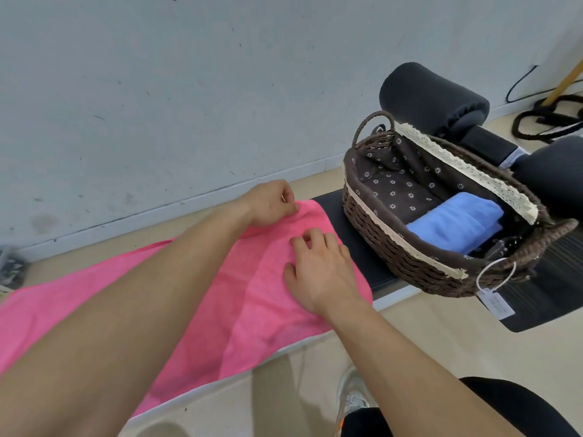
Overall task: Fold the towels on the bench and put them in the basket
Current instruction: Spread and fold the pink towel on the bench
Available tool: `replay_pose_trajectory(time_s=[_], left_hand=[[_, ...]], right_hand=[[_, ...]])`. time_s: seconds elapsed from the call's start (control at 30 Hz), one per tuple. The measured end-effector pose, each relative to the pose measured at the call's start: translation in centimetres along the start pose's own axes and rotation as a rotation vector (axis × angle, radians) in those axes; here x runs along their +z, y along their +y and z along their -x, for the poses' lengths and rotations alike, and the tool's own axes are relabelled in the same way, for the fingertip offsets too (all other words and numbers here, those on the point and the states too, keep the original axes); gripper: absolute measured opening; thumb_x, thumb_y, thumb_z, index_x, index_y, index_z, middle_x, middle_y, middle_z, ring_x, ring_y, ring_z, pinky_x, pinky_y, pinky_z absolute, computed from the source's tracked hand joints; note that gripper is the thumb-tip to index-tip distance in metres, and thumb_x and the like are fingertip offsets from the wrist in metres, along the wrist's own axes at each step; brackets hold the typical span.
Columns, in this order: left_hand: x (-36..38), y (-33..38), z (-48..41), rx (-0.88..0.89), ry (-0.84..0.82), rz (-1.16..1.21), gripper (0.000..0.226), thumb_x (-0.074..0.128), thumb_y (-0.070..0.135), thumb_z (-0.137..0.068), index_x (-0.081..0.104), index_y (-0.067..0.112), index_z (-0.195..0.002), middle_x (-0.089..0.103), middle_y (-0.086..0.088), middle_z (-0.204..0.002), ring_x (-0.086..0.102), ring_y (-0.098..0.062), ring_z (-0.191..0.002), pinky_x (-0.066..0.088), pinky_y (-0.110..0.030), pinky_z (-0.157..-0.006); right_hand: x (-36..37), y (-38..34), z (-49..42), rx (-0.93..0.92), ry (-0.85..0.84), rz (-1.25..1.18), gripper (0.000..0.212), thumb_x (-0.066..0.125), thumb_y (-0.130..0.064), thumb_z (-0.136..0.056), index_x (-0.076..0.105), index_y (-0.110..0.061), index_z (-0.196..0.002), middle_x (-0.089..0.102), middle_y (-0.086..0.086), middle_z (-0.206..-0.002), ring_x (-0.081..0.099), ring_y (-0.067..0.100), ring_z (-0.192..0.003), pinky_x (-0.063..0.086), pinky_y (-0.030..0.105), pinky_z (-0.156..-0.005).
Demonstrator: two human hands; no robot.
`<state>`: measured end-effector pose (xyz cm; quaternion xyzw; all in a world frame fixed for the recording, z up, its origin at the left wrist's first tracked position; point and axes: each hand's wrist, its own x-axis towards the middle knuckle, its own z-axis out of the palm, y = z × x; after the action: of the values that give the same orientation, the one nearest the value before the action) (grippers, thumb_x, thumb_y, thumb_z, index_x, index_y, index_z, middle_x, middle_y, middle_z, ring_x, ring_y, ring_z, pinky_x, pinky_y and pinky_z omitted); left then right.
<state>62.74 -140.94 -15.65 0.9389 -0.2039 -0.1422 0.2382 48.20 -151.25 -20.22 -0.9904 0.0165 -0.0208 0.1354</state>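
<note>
Head view: right hand [318,272] rests bent-fingered on the pink towel [258,310] spread over the bench [356,257]; pinching or pressing, unclear. Left hand [271,203] pinches its far edge. Beyond, the basket [378,234] holds a folded blue towel [457,222]; the print on its tag [495,302] is illegible.

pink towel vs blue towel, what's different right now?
Pose: pink towel spread along the bench, blue towel folded compact. Place: pink towel outside the basket, blue towel inside it. Contact: left hand and right hand rest on pink towel, no hand touches blue towel. Both are plain single-colour cloths.
</note>
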Motion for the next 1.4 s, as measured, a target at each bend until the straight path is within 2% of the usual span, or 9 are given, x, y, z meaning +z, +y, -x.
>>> replay_pose_trajectory(time_s=[0.2, 0.33, 0.53, 0.7, 0.83, 0.93, 1.1, 1.27, 1.4], left_hand=[[-0.3, 0.8, -0.6, 0.057, 0.064, 0.321, 0.022, 0.071, -0.004, -0.081, 0.064, 0.016, -0.084, 0.068, -0.004, -0.091, 0.061, -0.014, -0.084, 0.048, -0.019, -0.074], [0.5, 1.1, -1.8, 0.096, 0.253, 0.198, 0.032, 0.054, -0.01, -0.082, 0.065, 0.019, -0.085, 0.067, 0.003, -0.095, 0.061, -0.014, -0.085, 0.049, -0.015, -0.076], [4.0, -0.4, -1.0, 0.075, 0.358, -0.124, 0.039, 0.054, 0.015, -0.09, 0.059, 0.023, -0.128, 0.052, -0.001, -0.14, 0.047, -0.024, -0.129, 0.038, -0.039, -0.107], [6.8, -1.8, -0.1, -0.04, 0.217, -0.279, 0.052, 0.037, 0.043, -0.101, 0.038, 0.023, -0.149, 0.042, -0.001, -0.154, 0.039, -0.024, -0.14, 0.027, -0.043, -0.115], [6.3, -1.6, -1.4, 0.028, 0.099, -0.29, 0.058, 0.032, 0.053, -0.102, 0.026, 0.03, -0.155, 0.032, 0.004, -0.16, 0.03, -0.019, -0.147, 0.019, -0.044, -0.119], [6.3, -1.8, -2.2, 0.126, 0.11, -0.251, 0.054, 0.034, 0.052, -0.101, 0.032, 0.035, -0.153, 0.038, 0.008, -0.158, 0.033, -0.015, -0.145, 0.02, -0.047, -0.119], [5.8, -2.3, -1.5, 0.119, 0.367, -0.253, 0.049, 0.04, 0.04, -0.101, 0.042, 0.028, -0.148, 0.048, 0.002, -0.151, 0.041, -0.019, -0.14, 0.023, -0.045, -0.118], [6.4, -3.3, -1.1, 0.14, 0.08, -0.324, 0.062, 0.03, 0.057, -0.1, 0.02, 0.035, -0.157, 0.024, 0.007, -0.164, 0.023, -0.015, -0.149, 0.018, -0.044, -0.121], [6.1, -3.2, -1.1, 0.174, 0.131, -0.268, 0.061, 0.035, 0.054, -0.1, 0.027, 0.029, -0.156, 0.032, 0.004, -0.161, 0.029, -0.016, -0.147, 0.022, -0.041, -0.12]], right_hand=[[0.3, 0.4, 0.1, -0.016, -0.022, -0.025, 0.051, 0.045, -0.042, -0.094, 0.044, -0.023, -0.141, 0.03, 0.006, -0.154, 0.032, 0.031, -0.134, 0.027, 0.045, -0.107], [0.4, 0.7, 0.0, -0.033, -0.026, -0.017, 0.051, 0.043, -0.043, -0.094, 0.043, -0.024, -0.141, 0.029, 0.005, -0.155, 0.03, 0.03, -0.135, 0.025, 0.044, -0.107], [1.2, 1.0, 0.3, -0.04, 0.023, -0.04, 0.061, 0.041, -0.048, -0.091, 0.042, -0.017, -0.144, 0.029, 0.012, -0.157, 0.026, 0.033, -0.141, 0.022, 0.047, -0.113], [2.3, 2.1, 0.8, -0.057, -0.059, 0.035, 0.074, 0.023, -0.06, -0.097, 0.013, -0.021, -0.159, 0.0, 0.009, -0.167, -0.004, 0.028, -0.153, -0.003, 0.048, -0.122], [2.1, 3.0, 0.7, -0.019, -0.052, 0.048, 0.085, 0.001, -0.064, -0.086, 0.004, -0.024, -0.16, -0.006, 0.01, -0.167, -0.01, 0.024, -0.153, -0.007, 0.047, -0.122], [2.0, 3.3, 0.5, -0.011, -0.076, 0.054, 0.089, -0.006, -0.065, -0.081, -0.001, -0.024, -0.16, -0.01, 0.011, -0.166, -0.014, 0.023, -0.153, -0.009, 0.046, -0.122], [1.3, 2.4, 0.5, -0.043, -0.014, 0.045, 0.077, 0.015, -0.055, -0.093, 0.009, -0.018, -0.159, 0.0, 0.009, -0.167, -0.004, 0.023, -0.154, -0.005, 0.043, -0.123], [1.3, 2.4, 0.5, -0.046, -0.088, 0.045, 0.071, 0.024, -0.051, -0.101, 0.003, -0.019, -0.16, -0.008, 0.005, -0.167, -0.011, 0.02, -0.153, -0.007, 0.042, -0.123], [0.8, 1.8, 0.4, -0.04, -0.058, 0.024, 0.071, 0.028, -0.05, -0.1, 0.009, -0.015, -0.159, 0.0, 0.007, -0.167, -0.003, 0.022, -0.154, -0.003, 0.042, -0.123]])
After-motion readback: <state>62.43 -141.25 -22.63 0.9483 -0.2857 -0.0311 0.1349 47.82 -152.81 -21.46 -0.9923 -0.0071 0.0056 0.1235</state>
